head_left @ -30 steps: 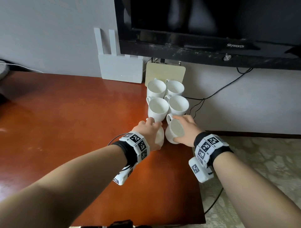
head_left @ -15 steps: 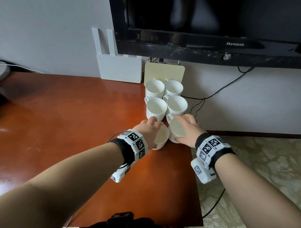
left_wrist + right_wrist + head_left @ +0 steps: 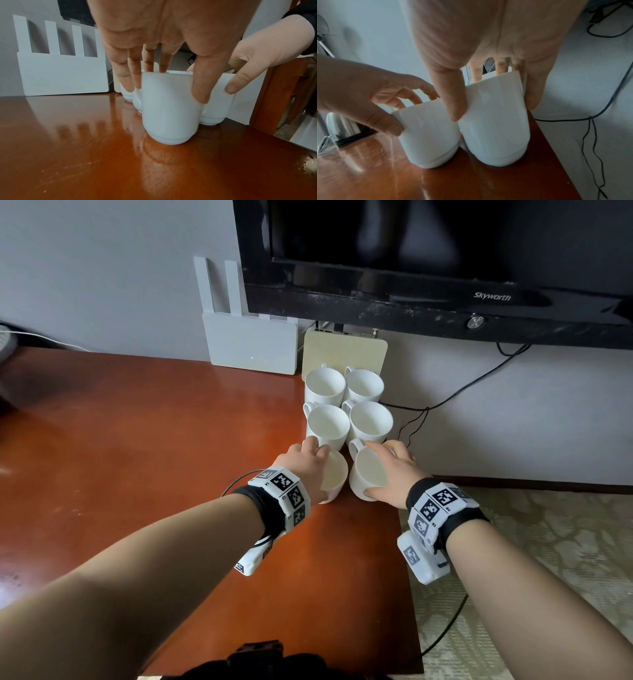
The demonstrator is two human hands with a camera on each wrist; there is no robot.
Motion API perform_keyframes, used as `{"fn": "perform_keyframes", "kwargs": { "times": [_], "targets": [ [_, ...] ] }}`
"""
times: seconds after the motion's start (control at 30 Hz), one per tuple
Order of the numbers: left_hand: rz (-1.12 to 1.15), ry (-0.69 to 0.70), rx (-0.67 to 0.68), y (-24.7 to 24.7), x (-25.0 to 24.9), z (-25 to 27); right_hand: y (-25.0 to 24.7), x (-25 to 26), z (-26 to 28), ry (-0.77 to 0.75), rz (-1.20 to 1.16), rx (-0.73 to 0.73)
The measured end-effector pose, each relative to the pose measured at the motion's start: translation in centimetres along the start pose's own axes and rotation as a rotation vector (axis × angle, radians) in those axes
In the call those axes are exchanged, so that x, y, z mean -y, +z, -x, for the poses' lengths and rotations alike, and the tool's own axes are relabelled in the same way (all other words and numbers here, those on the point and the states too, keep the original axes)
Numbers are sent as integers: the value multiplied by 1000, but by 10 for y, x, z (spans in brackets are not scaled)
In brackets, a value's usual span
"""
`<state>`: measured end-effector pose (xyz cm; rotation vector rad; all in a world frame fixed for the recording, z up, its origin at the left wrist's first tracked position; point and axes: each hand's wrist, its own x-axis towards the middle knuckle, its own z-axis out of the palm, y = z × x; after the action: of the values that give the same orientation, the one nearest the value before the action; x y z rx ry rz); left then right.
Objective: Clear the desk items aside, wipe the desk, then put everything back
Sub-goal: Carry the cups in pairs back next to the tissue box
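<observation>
Currently both hands grip a mug each near the right edge of the glossy red-brown wooden tabletop (image 3: 144,440). Left hand (image 3: 305,465) has its thumb and fingers curled down over the rim of a plain white ceramic mug (image 3: 169,108); right hand (image 3: 394,474) grips a second white ceramic mug (image 3: 496,121) the same way, from above. Both mugs sit on the tabletop, just beside each other, the right one tilted slightly. Behind them, four more white mugs (image 3: 346,409) stand in a two-by-two block running toward the back right corner.

Step looks like setting these two down as a front row to the block, either clearing aside or putting back; cannot tell which, no cloth visible. Next move likely calls for seating the mugs flat, then letting go straight upward without knocking the neighbours. The right mug sits close to the tabletop's right edge, so a tip-off is a risk.

Tabletop is shiny, with light scuffs. At its back edge, a white router with upright antennas (image 3: 250,344) and a cream flat box (image 3: 342,350) lean on the grey wall. A black Skyworth television (image 3: 445,258) hangs above, with black cables (image 3: 455,392) trailing down to a patterned beige floor (image 3: 548,542).
</observation>
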<state>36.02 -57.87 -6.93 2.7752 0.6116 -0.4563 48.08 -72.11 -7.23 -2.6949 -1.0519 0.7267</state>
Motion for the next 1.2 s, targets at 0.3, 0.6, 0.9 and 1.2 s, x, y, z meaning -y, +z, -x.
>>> {"fn": "perform_keyframes", "kwargs": {
  "times": [0.3,0.6,0.9,1.2],
  "targets": [
    [8,-8,-3,3,-1,3,2,1,1,2,-25,-11],
    [45,-23,-15,1,10,15,2,7,6,29,8,-1],
    [67,-69,-121,-24,61,46,-14,88,21,-157,146,-146],
    [247,-125,-269,-57,190,113,-1,243,22,-340,153,-146]
  ]
}}
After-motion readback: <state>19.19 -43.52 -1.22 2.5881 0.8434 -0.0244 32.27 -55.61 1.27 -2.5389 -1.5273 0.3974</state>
